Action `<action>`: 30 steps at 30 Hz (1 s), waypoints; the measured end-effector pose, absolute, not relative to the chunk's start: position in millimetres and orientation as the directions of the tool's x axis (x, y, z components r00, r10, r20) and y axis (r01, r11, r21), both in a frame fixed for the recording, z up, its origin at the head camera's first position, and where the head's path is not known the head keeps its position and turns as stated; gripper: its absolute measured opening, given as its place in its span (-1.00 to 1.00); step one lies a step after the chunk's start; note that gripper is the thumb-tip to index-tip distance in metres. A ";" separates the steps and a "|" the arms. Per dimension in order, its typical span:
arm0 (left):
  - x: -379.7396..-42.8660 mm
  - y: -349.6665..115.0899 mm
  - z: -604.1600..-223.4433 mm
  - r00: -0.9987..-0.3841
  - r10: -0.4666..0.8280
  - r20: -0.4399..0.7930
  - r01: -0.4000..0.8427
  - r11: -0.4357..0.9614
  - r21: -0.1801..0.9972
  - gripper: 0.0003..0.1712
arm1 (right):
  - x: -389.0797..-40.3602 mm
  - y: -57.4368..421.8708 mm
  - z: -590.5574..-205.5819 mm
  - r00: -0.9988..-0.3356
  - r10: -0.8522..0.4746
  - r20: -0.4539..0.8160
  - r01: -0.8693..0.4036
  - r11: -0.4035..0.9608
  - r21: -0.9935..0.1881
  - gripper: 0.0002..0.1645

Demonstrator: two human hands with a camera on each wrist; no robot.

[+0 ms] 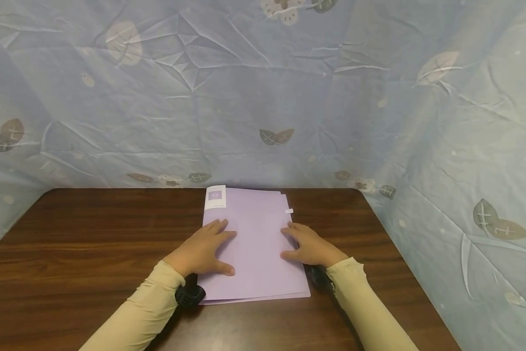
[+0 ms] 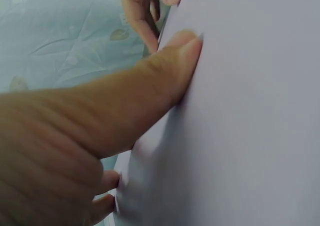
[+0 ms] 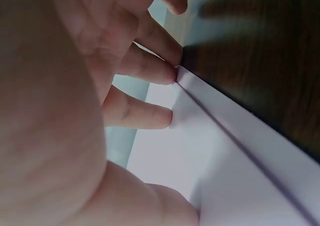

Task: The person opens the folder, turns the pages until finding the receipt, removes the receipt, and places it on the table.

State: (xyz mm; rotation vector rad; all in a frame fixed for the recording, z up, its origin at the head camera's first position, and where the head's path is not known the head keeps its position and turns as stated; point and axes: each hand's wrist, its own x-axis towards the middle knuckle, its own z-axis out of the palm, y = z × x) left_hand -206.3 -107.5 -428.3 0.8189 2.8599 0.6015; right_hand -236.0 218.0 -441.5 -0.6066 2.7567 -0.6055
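Note:
A light purple file folder [image 1: 254, 243] lies flat on the wooden table, a white label [image 1: 215, 197] at its top left corner and a small white tab [image 1: 288, 211] on its right edge. My left hand [image 1: 205, 248] rests on the folder's left side with fingers spread; in the left wrist view its thumb [image 2: 175, 66] touches the cover. On the right edge lies my right hand [image 1: 311, 246], fingers spread. The right wrist view shows its fingertips [image 3: 162, 117] on the cover and along the edge, where the cover and the layer under it show as two strips.
The brown wooden table [image 1: 91, 243] reaches back to a pale blue curtain [image 1: 245, 122] with leaf prints, which also hangs along the right side. A black wrist device [image 1: 190, 295] sits on the left wrist, close to the folder's lower left corner.

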 end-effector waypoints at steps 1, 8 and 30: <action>-206.1 -106.7 -428.5 -0.849 0.528 0.008 0.486 0.776 0.401 0.11 | -236.3 218.1 -441.7 -0.880 -0.451 -0.152 -0.346 0.826 -0.445 -0.13; -202.7 -101.0 -422.2 -0.855 0.518 -0.011 0.476 0.794 0.377 0.07 | -237.4 218.7 -440.7 -0.870 -0.470 -0.149 -0.363 0.815 -0.452 -0.13; -157.2 2.3 -425.2 -0.768 0.630 0.118 0.633 0.774 -0.015 0.00 | -244.2 233.3 -440.4 -0.853 -0.509 -0.112 -0.420 0.798 -0.433 -0.08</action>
